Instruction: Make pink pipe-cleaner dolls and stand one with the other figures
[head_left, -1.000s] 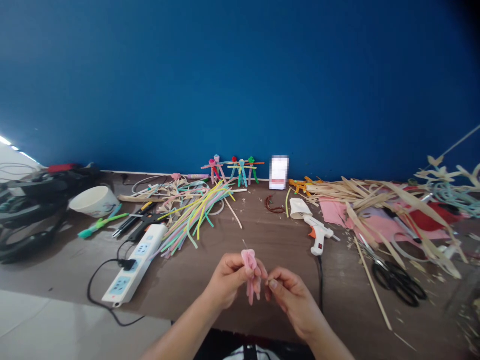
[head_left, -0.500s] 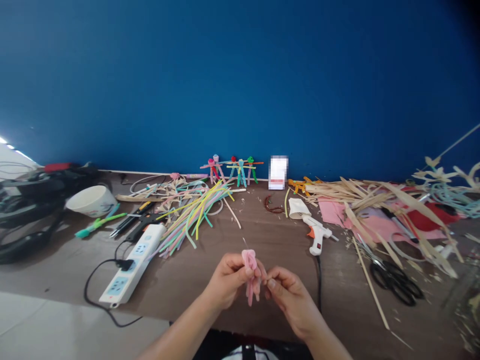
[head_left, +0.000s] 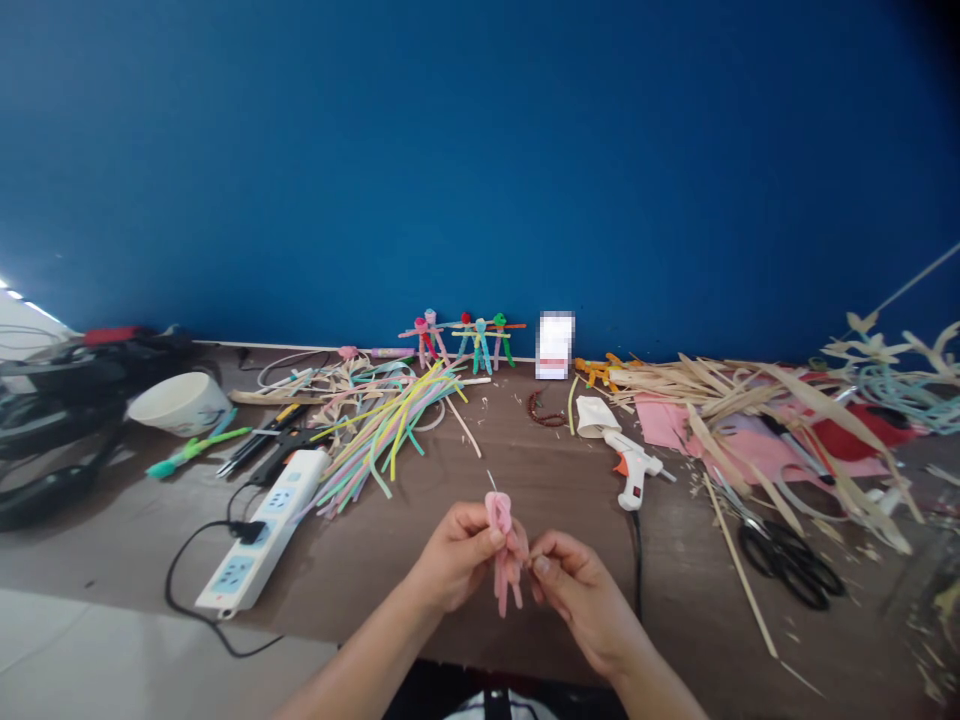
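Note:
Over the front of the table, my left hand (head_left: 459,562) grips a pink pipe-cleaner piece (head_left: 499,512) between thumb and fingers. The piece has a loop at its top and strands hanging below. A thin pale wire end sticks up above the loop. Just right of it, my right hand (head_left: 585,592) is closed in a pinch, thumb against forefinger. What those fingertips hold is too small to make out. Behind my hands, several pipe-cleaner figures (head_left: 482,340) in pink, blue and green stand against the blue wall.
Left of my hands lie a power strip (head_left: 255,560), a pile of pastel pipe cleaners (head_left: 382,430) and a white bowl (head_left: 178,402). Rightward are a white glue gun (head_left: 636,462) with its cord, black-handled scissors (head_left: 791,562), a thin stick (head_left: 739,565) and dried husk strips (head_left: 720,385).
The pink piece has tilted slightly, and its hanging strands show a little more. Both hands keep nearly the same place and grip.

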